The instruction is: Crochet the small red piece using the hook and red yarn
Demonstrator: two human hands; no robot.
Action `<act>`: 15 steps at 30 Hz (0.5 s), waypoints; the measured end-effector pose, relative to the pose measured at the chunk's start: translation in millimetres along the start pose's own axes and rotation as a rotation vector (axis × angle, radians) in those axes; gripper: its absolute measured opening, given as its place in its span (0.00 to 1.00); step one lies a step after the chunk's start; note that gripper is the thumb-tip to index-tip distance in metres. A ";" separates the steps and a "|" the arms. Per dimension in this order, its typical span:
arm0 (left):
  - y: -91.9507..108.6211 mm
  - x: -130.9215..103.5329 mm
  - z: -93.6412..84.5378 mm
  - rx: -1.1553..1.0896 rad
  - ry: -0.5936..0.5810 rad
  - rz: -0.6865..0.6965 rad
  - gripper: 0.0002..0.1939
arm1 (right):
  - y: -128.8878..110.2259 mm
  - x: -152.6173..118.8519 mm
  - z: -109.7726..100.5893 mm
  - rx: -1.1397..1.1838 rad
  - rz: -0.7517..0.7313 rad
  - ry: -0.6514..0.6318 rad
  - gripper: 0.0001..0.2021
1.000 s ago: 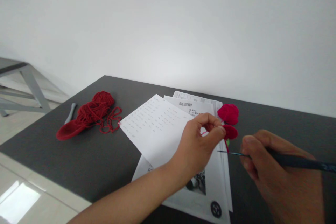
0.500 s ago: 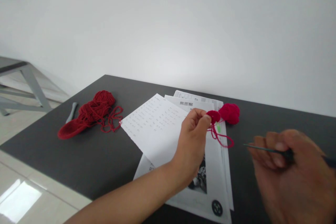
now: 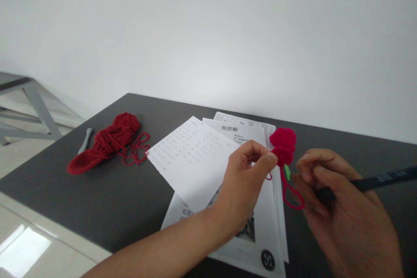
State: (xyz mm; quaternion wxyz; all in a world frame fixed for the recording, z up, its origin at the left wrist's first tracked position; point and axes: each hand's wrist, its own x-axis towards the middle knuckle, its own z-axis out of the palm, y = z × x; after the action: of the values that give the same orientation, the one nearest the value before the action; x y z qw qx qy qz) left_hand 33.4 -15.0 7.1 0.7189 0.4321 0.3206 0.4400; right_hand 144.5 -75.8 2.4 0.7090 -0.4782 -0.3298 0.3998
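My left hand (image 3: 249, 173) pinches a small round crimson crochet piece (image 3: 282, 156) between thumb and fingertips, over the printed sheets. A green stitch marker (image 3: 287, 172) hangs at its lower edge, and a yarn loop (image 3: 295, 202) dangles below. Close by on the right, my right hand (image 3: 339, 200) is closed around a crochet hook (image 3: 381, 181) with a dark handle pointing right. The hook's thin metal tip is hidden by the fingers. Just behind the crochet piece sits a crimson yarn ball (image 3: 283, 137).
Printed pattern sheets (image 3: 267, 217) and a handwritten page (image 3: 189, 156) lie on the dark table (image 3: 130, 204). Farther left are a dark red yarn skein (image 3: 114, 137), a dark red crocheted piece (image 3: 81, 161) and a grey tool (image 3: 85, 140). A grey stool (image 3: 35, 104) stands beyond the table.
My left hand has moved the crochet piece right and slightly down. My right hand has come left toward it, and the hook's shaft no longer shows. The green marker now hangs in plain view.
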 end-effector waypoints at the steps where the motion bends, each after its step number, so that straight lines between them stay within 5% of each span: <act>1: 0.1 -0.3 0.1 -0.003 -0.002 0.001 0.09 | 1.0 -0.4 0.9 -0.019 0.016 0.000 0.05; 15: -0.6 -2.3 1.6 0.027 -0.041 -0.010 0.09 | 0.8 3.4 7.4 -0.168 -0.017 0.069 0.12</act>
State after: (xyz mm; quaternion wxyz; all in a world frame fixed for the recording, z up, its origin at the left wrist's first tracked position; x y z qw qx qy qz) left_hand 34.1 -17.7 7.4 0.7216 0.4493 0.3137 0.4231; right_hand 139.6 -69.5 4.4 0.6807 -0.5469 -0.3416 0.3477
